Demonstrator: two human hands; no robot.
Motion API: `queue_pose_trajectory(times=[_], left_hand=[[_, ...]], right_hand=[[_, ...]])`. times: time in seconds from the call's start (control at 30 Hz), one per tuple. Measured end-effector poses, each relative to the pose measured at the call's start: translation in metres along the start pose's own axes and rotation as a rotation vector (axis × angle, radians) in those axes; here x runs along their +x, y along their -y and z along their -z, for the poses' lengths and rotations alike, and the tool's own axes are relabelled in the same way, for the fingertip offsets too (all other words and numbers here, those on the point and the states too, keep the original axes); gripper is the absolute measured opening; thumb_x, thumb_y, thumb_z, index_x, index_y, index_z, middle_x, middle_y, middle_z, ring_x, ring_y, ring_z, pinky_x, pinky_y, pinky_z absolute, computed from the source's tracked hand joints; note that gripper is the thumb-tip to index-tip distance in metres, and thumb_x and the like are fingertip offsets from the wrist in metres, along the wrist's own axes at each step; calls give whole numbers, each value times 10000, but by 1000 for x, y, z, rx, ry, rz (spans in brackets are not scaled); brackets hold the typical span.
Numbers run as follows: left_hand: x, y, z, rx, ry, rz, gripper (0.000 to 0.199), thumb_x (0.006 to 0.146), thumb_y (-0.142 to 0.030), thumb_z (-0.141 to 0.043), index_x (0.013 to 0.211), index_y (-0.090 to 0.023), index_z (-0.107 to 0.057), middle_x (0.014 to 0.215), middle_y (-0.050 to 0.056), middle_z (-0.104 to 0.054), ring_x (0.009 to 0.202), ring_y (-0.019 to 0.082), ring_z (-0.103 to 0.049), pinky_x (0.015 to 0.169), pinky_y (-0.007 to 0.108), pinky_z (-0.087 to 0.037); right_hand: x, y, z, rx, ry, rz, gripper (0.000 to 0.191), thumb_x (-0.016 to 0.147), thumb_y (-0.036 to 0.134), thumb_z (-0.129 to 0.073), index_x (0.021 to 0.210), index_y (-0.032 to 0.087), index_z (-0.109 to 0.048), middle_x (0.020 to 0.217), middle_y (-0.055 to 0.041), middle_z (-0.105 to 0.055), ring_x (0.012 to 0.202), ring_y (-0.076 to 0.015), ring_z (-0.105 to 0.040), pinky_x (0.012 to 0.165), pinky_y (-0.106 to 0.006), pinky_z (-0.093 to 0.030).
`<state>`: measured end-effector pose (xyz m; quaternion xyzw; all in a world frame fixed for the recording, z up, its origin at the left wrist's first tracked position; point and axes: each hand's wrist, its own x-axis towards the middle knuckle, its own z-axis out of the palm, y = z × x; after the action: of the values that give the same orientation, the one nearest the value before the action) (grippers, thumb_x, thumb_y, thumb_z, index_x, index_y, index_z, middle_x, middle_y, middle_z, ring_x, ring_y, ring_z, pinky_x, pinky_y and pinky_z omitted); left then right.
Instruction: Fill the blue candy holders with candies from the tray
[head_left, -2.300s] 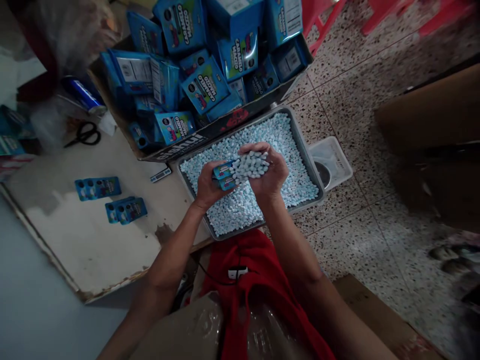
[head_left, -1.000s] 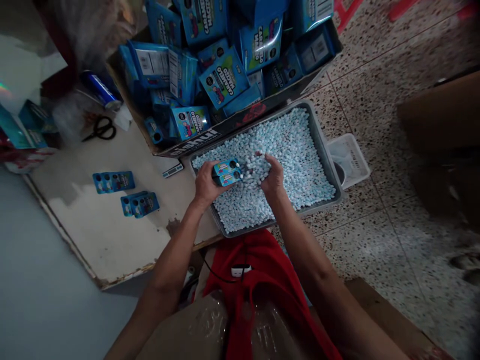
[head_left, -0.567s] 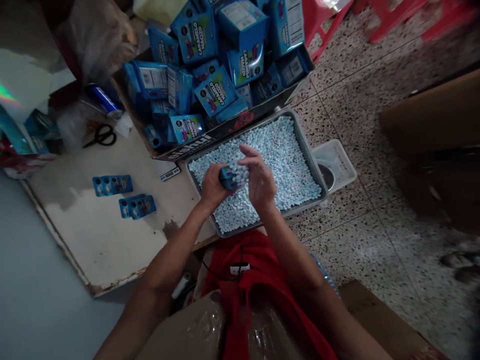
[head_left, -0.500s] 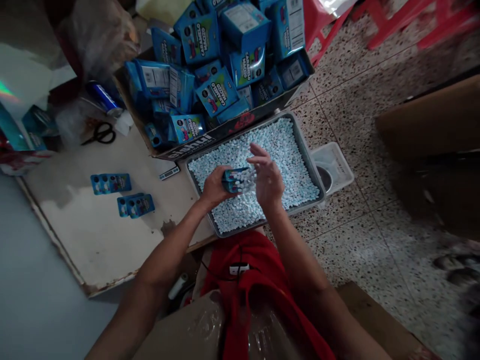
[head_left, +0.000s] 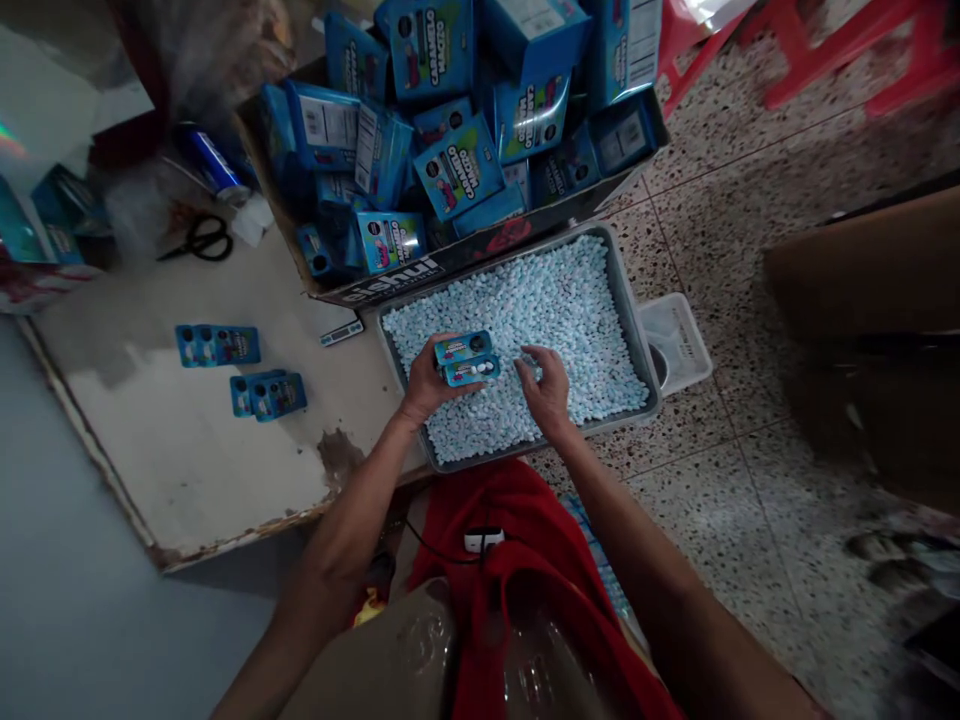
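My left hand [head_left: 426, 380] is wrapped round two small blue boxes [head_left: 466, 358] side by side, above a grey tray [head_left: 624, 290]. White pieces show in an opening on the nearer box. Small pale blue and white pieces [head_left: 525, 285] fill the tray. Just right of the boxes, my right hand [head_left: 546, 385] hovers over the pieces, its fingers curled with thumb and fingertips apart; nothing clear shows between them. Small blue boxes [head_left: 217, 345] lie on the table at the left, with more blue boxes [head_left: 268, 395] just below them.
Behind the tray stands a carton [head_left: 397, 280] heaped with larger blue boxes [head_left: 459, 165]. Black scissors [head_left: 206, 240] and a blue can [head_left: 214, 165] lie at the upper left. A clear plastic container [head_left: 679, 340] sits right of the tray. Red plastic legs [head_left: 784, 60] stand on the floor.
White pieces that were falling between my hands are gone from the air. My right hand has lowered slightly and curled its fingers. The held boxes now turn their ends toward the camera.
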<state>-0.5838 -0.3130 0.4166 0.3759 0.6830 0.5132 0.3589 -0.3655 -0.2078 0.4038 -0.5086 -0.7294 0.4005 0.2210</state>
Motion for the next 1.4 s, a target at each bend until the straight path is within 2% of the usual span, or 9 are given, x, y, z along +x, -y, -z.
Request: queue_pose_trajectory(times=[0.17,0.27,0.4,0.53,0.67,0.87,1.07,1.27,1.4], left_hand=[[-6,2,27,-42,-4,5,955,457,-586,-1042,1251,-233,-646,1238,120,-763,1116,330,-763,980,501,-639],[-15,3,39,-39,-10,26,973,459,-599,-1036,1256,-223,-623,1200,114,-768,1087,321,-770,922,471,-655],[-23,-2,46,71,-49,46,946,497,-656,-1005,1224,-205,-600,1060,64,-767,945,269,-768,823,399,-648],[-16,-19,52,407,47,-39,850,562,-648,-981,1182,-187,-626,1045,67,-754,948,266,-749,879,389,-613],[-3,-38,54,703,182,-110,768,612,-635,-950,1163,-187,-657,1097,111,-759,1043,328,-742,940,425,-588],[10,-56,47,813,236,-150,723,697,-656,-885,1198,-181,-670,1108,126,-770,1064,343,-752,918,413,-583],[18,-40,52,683,189,-266,686,758,-633,-851,1249,-189,-671,1224,145,-765,1172,353,-727,1053,496,-566],[11,-7,36,376,49,-290,723,772,-662,-843,1295,-213,-626,1296,145,-747,1229,334,-723,1082,547,-580],[5,3,16,219,-31,-319,759,765,-658,-866,1319,-207,-610,1339,129,-734,1263,323,-723,1102,536,-591]], right_hand=[[1,15,-46,-327,60,98,665,987,620,-586,1506,205,-589,1571,-219,-529,1458,-388,-490,1194,-602,-423],[26,23,-58,-363,136,97,569,954,574,-641,1404,227,-675,1478,-200,-606,1352,-390,-558,1122,-567,-468],[63,24,-46,-33,103,-192,395,845,579,-720,984,210,-739,964,-86,-740,956,-283,-676,892,-415,-549],[67,46,-23,721,148,-476,422,783,648,-736,872,243,-656,799,-5,-686,736,-182,-649,647,-291,-496],[49,95,-15,1200,117,-408,380,868,615,-612,742,256,-596,784,-7,-678,713,-154,-633,688,-301,-530],[34,147,-28,1006,30,-153,323,896,483,-643,669,253,-626,826,-19,-712,882,-178,-679,915,-346,-544],[32,120,-18,836,-134,-249,521,995,608,-463,636,257,-602,702,-21,-674,778,-184,-670,897,-389,-550],[22,66,4,478,-12,-323,431,896,634,-655,804,234,-784,1153,-78,-823,1265,-275,-688,1175,-461,-444],[14,51,2,461,-104,-412,443,907,624,-637,909,208,-791,1057,-76,-820,1125,-248,-711,1094,-439,-487]])
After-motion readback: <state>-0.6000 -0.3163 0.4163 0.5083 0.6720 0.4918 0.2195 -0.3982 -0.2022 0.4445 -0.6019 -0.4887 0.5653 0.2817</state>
